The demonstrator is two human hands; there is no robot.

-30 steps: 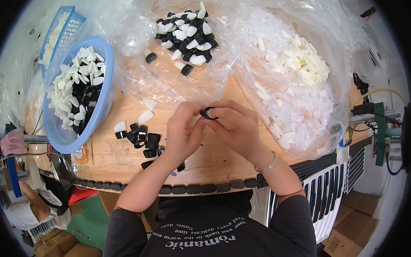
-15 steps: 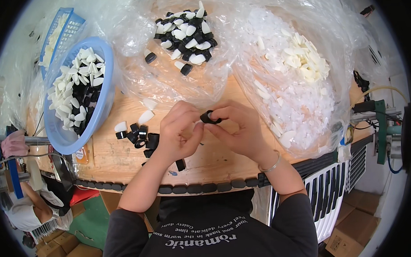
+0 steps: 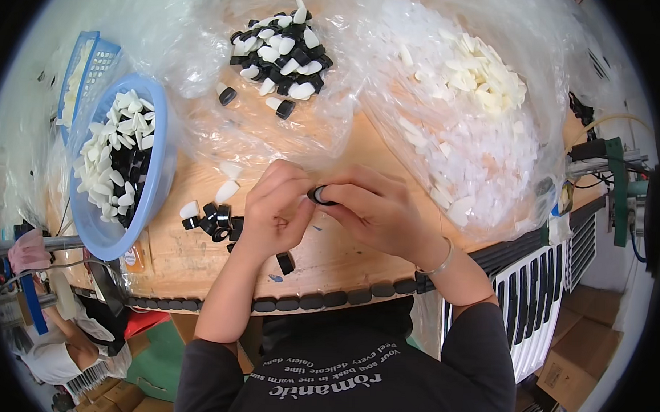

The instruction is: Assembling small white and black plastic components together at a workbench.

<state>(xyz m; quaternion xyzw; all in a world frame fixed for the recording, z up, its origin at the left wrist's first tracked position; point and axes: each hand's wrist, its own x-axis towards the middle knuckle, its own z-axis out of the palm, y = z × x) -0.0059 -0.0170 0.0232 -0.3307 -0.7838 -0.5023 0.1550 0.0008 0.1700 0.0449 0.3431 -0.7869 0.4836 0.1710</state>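
Observation:
Both hands meet over the middle of the wooden table [image 3: 197, 256]. My left hand [image 3: 275, 215] and my right hand [image 3: 377, 208] pinch one small black round cap [image 3: 319, 195] between their fingertips. Just left of my left hand lies a small cluster of black and white caps [image 3: 213, 218]. A single black cap [image 3: 286, 262] lies under my left wrist near the table's front edge.
A blue round basin [image 3: 152, 192] of white and black parts stands at the left, with a blue mesh basket [image 3: 84, 59] behind it. Clear plastic bags hold a black-and-white pile [image 3: 281, 48] at the back and white parts [image 3: 479, 88] at the right. Another person [image 3: 63, 342] is at lower left.
Both hands have stayed together on the black cap, shifting only slightly. Nothing else on the table has moved.

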